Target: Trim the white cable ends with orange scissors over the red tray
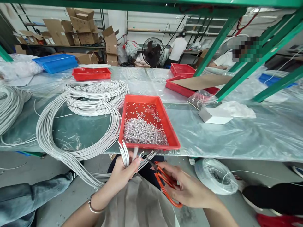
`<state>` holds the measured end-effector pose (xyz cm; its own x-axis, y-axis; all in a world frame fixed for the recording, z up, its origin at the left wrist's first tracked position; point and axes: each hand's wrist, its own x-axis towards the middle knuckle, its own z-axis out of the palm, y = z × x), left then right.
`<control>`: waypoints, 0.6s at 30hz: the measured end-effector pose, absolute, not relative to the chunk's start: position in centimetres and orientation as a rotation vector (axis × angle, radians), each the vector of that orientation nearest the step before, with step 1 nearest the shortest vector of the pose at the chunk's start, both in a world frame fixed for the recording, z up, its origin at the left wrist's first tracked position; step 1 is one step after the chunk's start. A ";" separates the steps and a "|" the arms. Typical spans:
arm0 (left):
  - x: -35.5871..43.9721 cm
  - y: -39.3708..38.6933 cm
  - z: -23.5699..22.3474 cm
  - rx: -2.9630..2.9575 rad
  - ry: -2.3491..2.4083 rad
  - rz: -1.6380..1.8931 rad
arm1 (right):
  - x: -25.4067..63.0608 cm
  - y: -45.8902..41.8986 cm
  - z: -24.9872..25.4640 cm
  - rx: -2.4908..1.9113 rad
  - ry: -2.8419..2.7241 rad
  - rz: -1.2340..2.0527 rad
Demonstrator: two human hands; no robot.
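My left hand is closed around a bundle of white cables, whose cut ends stick up above the fingers. In my right hand is a pair of scissors with orange handles, fingers through the loops. The dark blades point left, their tips close to a cable end at my left thumb; whether they touch it I cannot tell. Just beyond the hands, a red tray on the table edge holds a heap of small shiny metal pieces. The cables run back to a large coil left of the tray.
More cable coils lie at far left. Across the plastic-covered table are red trays, a blue tray and a white box. Green frame posts rise at right. A wrapped coil sits below. Other people work nearby.
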<state>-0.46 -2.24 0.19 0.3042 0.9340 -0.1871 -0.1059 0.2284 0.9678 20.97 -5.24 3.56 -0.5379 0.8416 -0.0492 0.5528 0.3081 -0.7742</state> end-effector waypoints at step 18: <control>0.0 -1.7 0.3 1.502 1.035 0.952 | 21.1 -5.3 4.4 -1.277 -2.255 0.915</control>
<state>-0.02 -1.68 0.27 0.3144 0.9479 0.0514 0.1302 -0.0967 0.9868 21.07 -5.27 4.40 -0.5085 0.8609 0.0166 0.6058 0.3714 -0.7036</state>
